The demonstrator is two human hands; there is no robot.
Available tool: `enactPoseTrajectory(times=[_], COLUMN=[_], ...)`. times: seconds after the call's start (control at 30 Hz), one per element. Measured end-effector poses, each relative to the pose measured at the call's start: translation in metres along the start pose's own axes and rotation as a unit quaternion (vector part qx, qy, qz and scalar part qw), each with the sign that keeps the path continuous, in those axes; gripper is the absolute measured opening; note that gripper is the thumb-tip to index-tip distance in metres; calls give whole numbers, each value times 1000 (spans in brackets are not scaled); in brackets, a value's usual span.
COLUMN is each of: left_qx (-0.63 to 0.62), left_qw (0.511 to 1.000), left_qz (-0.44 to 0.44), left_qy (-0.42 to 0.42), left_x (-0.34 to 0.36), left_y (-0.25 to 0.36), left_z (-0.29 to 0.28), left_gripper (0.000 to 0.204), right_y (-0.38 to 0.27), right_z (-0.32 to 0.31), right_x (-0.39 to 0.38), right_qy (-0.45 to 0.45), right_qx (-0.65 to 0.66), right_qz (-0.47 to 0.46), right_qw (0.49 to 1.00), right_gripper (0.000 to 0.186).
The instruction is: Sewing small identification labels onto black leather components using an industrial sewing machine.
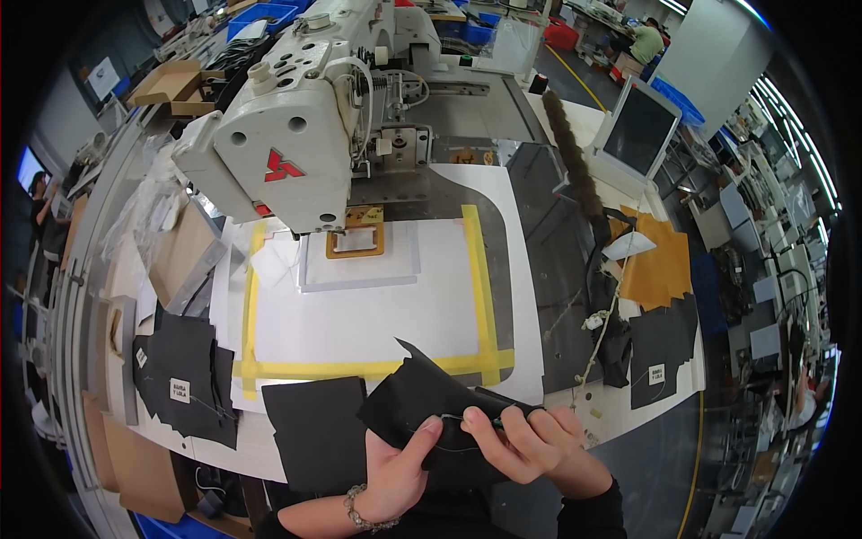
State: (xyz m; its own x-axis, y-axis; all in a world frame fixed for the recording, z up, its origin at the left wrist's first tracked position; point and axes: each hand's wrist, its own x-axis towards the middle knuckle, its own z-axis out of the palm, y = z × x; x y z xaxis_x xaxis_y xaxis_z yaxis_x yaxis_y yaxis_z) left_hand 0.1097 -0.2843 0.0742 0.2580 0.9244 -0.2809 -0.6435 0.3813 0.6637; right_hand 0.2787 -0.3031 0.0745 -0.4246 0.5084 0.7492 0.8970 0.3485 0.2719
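Observation:
My left hand (400, 476), with a beaded bracelet at the wrist, grips a piece of black sheet material (409, 395), thumb on top. The piece is lifted and folded, its upper corner sticking up. A thin light thread (449, 447) runs over its surface. My right hand (534, 442) is closed at the piece's right side, fingers curled. A slim, pale, metallic-looking tip and a greenish bit show by those fingers; what they hold is mostly hidden. Left of my hands, another flat black piece (314, 431) lies at the table's near edge.
Beyond my hands stands a white sewing machine (283, 144), over a white sheet (377, 328) bordered with yellow tape. Black pieces with pale labels lie at left (184, 359) and right (664, 355). A tan piece (660, 260) and a screen (639, 128) are at right.

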Motion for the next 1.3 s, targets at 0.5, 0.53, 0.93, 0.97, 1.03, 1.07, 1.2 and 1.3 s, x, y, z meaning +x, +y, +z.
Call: enactPoseTrajectory(times=[0.5,0.53,0.93,0.97,1.03,1.07,1.2,1.3], left_qx=[16,24,52,57,64,72,78,114], left_qw=[1000,1000,998,998,998,997,996,990], left_qz=[7,14,22,21,23,25,30,75], left_qy=[-2,-2,-13,-15,-16,-16,-25,-33], left_x=[2,2,1,1,2,2,4,14], left_y=[0,0,-1,-1,-1,-1,2,8], left_z=[-3,-3,-5,-5,-4,-4,-3,-4], left_gripper=[21,22,21,20,20,19,17,19], right_y=[4,4,3,3,3,4,5,13], right_z=[1,0,0,1,2,2,2,-2], right_x=[-4,-3,-1,-1,-1,0,0,-2], right_qy=[22,22,25,29,33,32,18,7], right_qx=[10,10,7,7,6,4,19,62], right_qz=[20,19,18,17,17,13,13,78], right_qw=[1000,1000,999,999,999,999,1000,995], right_gripper=[22,22,23,22,22,21,23,25])
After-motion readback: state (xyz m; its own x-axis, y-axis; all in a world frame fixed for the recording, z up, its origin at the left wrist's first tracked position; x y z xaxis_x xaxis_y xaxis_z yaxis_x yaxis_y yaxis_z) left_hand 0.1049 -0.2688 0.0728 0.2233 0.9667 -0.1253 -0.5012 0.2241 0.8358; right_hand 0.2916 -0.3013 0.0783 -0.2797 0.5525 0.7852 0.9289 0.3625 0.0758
